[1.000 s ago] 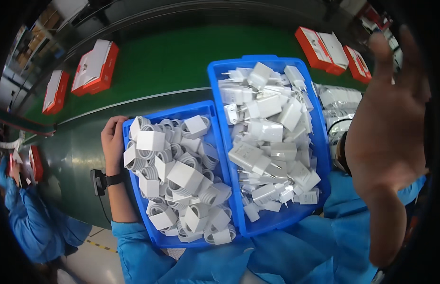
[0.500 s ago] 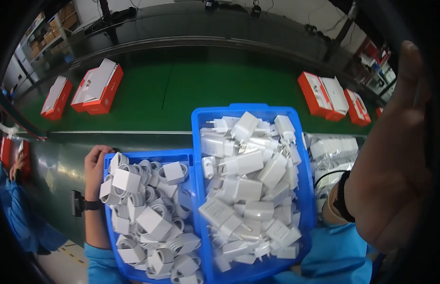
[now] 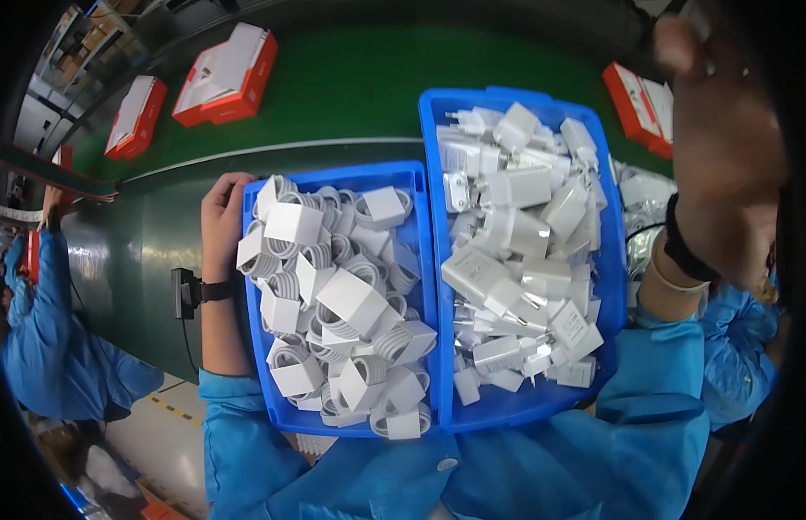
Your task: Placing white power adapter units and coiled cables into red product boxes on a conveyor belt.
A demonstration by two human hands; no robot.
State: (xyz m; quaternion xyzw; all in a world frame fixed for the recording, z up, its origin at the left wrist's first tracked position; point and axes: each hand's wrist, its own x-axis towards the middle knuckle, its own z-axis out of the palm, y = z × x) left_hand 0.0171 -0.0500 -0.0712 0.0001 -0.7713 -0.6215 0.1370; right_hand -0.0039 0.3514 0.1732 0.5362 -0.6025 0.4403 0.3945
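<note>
My left hand (image 3: pixel 224 204) is at the outer left side of a blue bin (image 3: pixel 255 381), its fingers curled at the far left corner; their tips are partly hidden. Coiled white cables (image 3: pixel 355 290) in white paper sleeves fill this bin. A second blue bin (image 3: pixel 617 290) stands against its right side, heaped with white plug-in chargers (image 3: pixel 516 234), some with their metal pins showing. Raised close to the camera at the right is my right hand (image 3: pixel 724 156). It is blurred, and its fingers are too smeared to read.
Beyond the bins runs a green conveyor belt (image 3: pixel 360 87). Open red boxes (image 3: pixel 225 78) with white inserts lie on it, at left and right. Clear plastic bags (image 3: pixel 647 195) lie right of the chargers. People in blue workwear (image 3: pixel 56 321) are at both sides.
The view has shifted, so bins and red boxes appear higher and further right. My left hand keeps its place at the bin. My right hand remains raised, now more blurred.
</note>
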